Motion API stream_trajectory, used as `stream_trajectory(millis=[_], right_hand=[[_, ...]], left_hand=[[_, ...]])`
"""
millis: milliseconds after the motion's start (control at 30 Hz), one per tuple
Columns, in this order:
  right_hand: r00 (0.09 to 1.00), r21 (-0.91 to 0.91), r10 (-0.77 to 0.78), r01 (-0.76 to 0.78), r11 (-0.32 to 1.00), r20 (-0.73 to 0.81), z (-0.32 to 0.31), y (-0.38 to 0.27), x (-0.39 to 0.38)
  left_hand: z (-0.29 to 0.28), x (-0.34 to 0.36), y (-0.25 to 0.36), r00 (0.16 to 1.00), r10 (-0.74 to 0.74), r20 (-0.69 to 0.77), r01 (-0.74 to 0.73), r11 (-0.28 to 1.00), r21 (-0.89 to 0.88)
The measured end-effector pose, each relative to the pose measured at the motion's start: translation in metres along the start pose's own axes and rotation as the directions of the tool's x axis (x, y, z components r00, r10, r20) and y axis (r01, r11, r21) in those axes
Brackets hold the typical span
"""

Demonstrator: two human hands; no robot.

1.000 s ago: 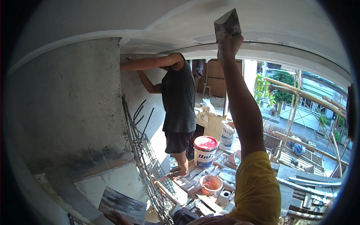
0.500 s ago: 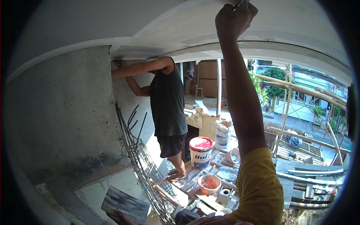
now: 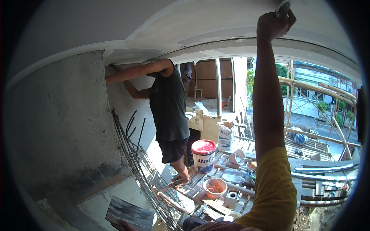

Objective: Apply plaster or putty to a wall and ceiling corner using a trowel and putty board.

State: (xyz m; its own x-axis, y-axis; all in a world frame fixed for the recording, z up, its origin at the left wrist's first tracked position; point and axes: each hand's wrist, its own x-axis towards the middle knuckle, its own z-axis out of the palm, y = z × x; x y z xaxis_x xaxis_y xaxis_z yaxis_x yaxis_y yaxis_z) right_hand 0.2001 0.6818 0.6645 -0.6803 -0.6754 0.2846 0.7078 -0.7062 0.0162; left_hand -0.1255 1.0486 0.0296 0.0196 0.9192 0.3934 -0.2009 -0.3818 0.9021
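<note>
Smeared metal plate (image 3: 130, 213), rough concrete wall (image 3: 58, 115), glossy plastic lid (image 3: 203, 146)

And there's the right hand (image 3: 274, 25), hand tool (image 3: 283, 6) in it, under the ceiling (image 3: 216, 23); the left hand (image 3: 124, 225) sits low, flat plate (image 3: 130, 212) in it! Beyond that, rebar (image 3: 133, 161), then a co-worker (image 3: 169, 104). Between the hands, farther off, bucket (image 3: 204, 161) and tub (image 3: 212, 196) stand on planks (image 3: 192, 190); bamboo poles (image 3: 325, 92) lie right.

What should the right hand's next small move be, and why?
Perhaps a short stroke of the tool along the ceiling: the right hand holds it up there, contact unclear, and the left hand holds a grey-smeared plate.
</note>
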Motion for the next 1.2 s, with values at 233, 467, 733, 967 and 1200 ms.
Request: stream_trajectory(millis=[233, 467, 733, 967, 1200], right_hand=[[0.843, 0.167, -0.136, 0.056, 0.984, 0.52, -0.019, -0.037, -0.126], [1.0, 0.01, -0.024, 0.024, 1.0, 0.018, -0.016, 0.083, 0.009], [0.988, 0.145, -0.05, 0.028, 0.989, 0.147, 0.029, 0.018, -0.136], [0.57, 0.481, -0.119, -0.542, 0.689, 0.813, -0.055, -0.118, -0.242], [0.285, 0.143, -0.634, -0.953, -0.267, 0.719, -0.393, -0.231, -0.242]], left_hand=[[0.015, -0.003, 0.003, 1.0, 0.02, 0.02, -0.02, 1.0, -0.022], [-0.003, -0.006, 0.01, 0.999, -0.029, -0.016, 0.027, 0.998, -0.064], [-0.006, -0.012, 0.014, 0.995, -0.091, -0.027, 0.088, 0.992, -0.091], [0.015, -0.024, 0.045, 0.925, -0.309, 0.221, 0.377, 0.812, -0.445], [0.056, -0.044, 0.098, 0.562, -0.384, 0.733, 0.827, 0.234, -0.512]])
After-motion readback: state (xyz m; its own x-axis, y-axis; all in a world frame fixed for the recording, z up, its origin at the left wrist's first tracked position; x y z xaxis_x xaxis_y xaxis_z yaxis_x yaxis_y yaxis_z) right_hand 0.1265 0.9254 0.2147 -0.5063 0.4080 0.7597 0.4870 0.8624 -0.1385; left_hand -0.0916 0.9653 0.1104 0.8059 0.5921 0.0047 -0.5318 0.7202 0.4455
